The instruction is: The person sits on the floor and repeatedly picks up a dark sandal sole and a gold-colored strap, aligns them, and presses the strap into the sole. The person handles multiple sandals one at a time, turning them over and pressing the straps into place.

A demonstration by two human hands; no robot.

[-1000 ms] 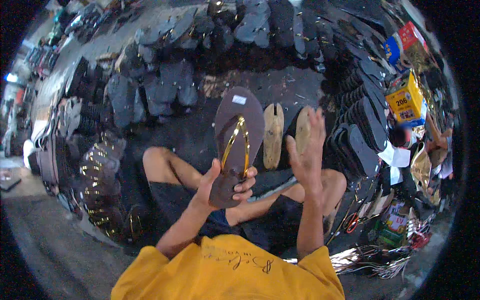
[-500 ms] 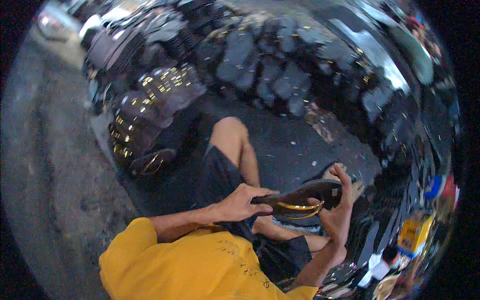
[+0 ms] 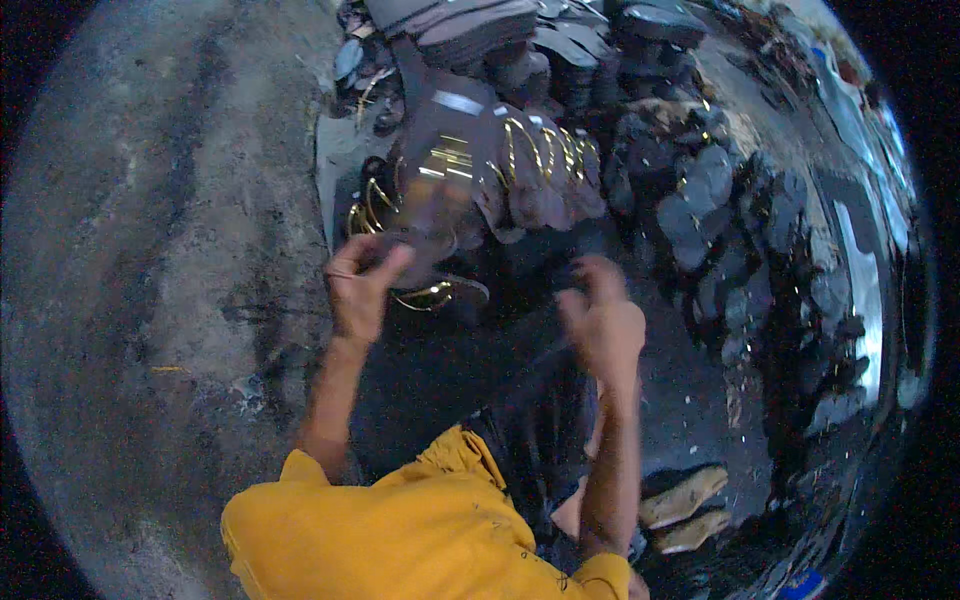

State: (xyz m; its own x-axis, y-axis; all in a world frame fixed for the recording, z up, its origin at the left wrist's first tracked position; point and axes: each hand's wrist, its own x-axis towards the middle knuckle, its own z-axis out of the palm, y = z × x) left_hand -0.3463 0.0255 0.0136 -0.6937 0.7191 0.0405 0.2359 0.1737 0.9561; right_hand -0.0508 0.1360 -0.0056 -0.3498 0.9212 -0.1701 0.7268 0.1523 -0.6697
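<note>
Beyond our lap spreads a dark surface, a row of gold-strapped sandals along its far left edge. Raised before that row, near the left edge, is a flip-flop. We judge it light, springy and hard to break, its strap slick, so the heel is the better hold. Our left hand pinches it there; our right hand hangs apart, fingers half curled, any contents unclear. The sole looks brownish, blurred; its strap gleams gold; a pale label marks the toe.

A blurred dark flip-flop with gold straps points toe-away in the left hand.
</note>
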